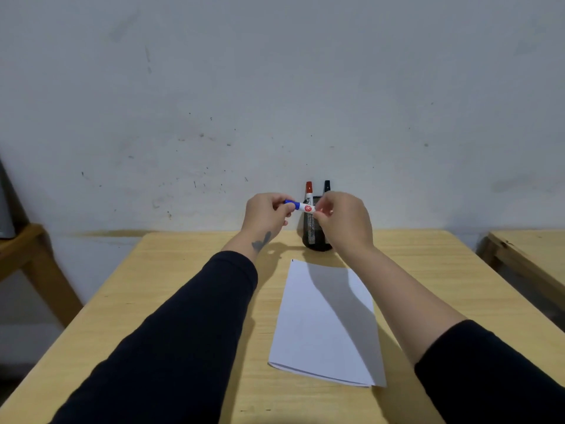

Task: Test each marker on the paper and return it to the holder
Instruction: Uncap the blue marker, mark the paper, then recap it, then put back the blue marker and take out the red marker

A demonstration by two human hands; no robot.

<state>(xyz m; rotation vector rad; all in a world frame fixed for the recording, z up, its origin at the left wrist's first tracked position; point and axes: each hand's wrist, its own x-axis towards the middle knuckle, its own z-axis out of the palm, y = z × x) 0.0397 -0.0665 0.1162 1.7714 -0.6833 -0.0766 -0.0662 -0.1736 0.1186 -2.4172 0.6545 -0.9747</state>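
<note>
A white marker with a blue cap (301, 206) is held level in the air between both hands, above the far part of the table. My left hand (266, 216) pinches the blue cap end. My right hand (344, 220) grips the white barrel end. Right behind them stands a black mesh holder (312, 232) at the table's far edge, partly hidden by my right hand. A red-capped marker (309, 191) and a black-capped marker (327, 186) stick up out of it. A white sheet of paper (324, 325) lies flat on the table in front of the holder.
The light wooden table (171, 286) reaches to the grey wall. Another wooden table edge (529, 249) stands to the right, and a wooden frame (36, 261) to the left. A small dark mark sits at the paper's far left corner.
</note>
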